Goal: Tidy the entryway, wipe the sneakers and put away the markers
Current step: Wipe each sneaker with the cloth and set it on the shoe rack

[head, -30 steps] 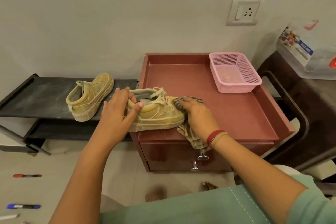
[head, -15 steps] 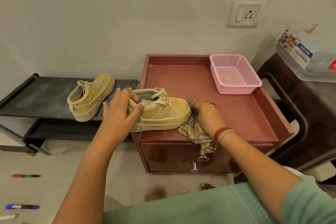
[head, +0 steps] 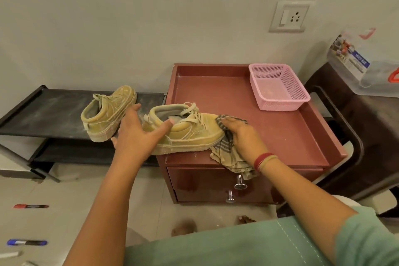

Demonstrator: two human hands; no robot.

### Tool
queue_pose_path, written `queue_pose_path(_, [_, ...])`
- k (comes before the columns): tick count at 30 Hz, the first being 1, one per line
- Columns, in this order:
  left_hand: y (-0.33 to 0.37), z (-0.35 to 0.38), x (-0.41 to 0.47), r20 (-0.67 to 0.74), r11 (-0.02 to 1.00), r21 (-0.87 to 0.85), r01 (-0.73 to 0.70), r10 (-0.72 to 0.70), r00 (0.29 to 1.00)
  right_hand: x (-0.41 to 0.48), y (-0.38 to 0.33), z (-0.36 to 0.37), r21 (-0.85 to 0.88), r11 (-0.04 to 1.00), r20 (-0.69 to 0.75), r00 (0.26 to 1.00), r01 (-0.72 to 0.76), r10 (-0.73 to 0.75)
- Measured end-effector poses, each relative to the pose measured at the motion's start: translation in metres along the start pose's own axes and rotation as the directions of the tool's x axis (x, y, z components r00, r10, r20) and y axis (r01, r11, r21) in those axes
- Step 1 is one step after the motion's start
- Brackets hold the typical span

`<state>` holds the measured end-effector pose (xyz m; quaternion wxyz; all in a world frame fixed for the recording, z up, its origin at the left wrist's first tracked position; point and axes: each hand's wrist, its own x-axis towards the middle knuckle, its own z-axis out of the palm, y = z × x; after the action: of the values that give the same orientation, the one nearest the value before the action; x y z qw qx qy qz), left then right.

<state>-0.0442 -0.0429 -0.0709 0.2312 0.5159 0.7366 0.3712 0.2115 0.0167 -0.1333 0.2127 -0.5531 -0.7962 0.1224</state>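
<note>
**Q:** Hands first: what is each one doing?

**A:** The left hand (head: 138,138) is spread wide across the heel of the sneaker (head: 190,134). Its fingers are nearly straight and its thumb rests on the near side of the collar, so it looks like steadying rather than a clasp. The right hand (head: 244,136) has its fingers bent over the cloth (head: 228,157), holding it against the toe.

**Q:** How does the shoe lie?

**A:** It lies lengthwise along the near edge of the red surface (head: 259,136), heel to the left and toe to the right. That leaves one hand at each end, with the cloth hand at the toe.

**Q:** What about the rest of the job?

**A:** The other sneaker (head: 108,114) sits on the shoe rack (head: 43,114), just beyond the left hand. A red marker (head: 31,206) and a blue marker (head: 27,242) lie on the floor, well to the left. I'd judge the wiping only partly done.
</note>
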Motion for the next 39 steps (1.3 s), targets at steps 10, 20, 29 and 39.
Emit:
queue_pose_path(10, [0.006, 0.001, -0.005, 0.005, 0.996, 0.080, 0.034, -0.034, 0.999, -0.002, -0.002, 0.002, 0.035, 0.998, 0.004, 0.998, 0.059, -0.059])
queue_pose_path(20, [0.011, 0.002, -0.005, 0.087, 0.974, -0.013, 0.226, -0.224, 0.971, -0.001, -0.002, 0.004, -0.033, 0.995, 0.026, 0.995, 0.094, -0.093])
queue_pose_path(29, [0.006, 0.003, -0.004, 0.063, 0.952, 0.073, 0.297, -0.302, 0.951, 0.011, -0.004, -0.016, 0.343, 0.932, -0.229, 0.952, -0.115, 0.201])
queue_pose_path(39, [0.007, 0.002, -0.003, 0.065, 0.950, 0.049, 0.308, -0.310, 0.948, 0.011, -0.006, 0.012, 0.191, 0.982, -0.129, 0.991, -0.008, 0.033])
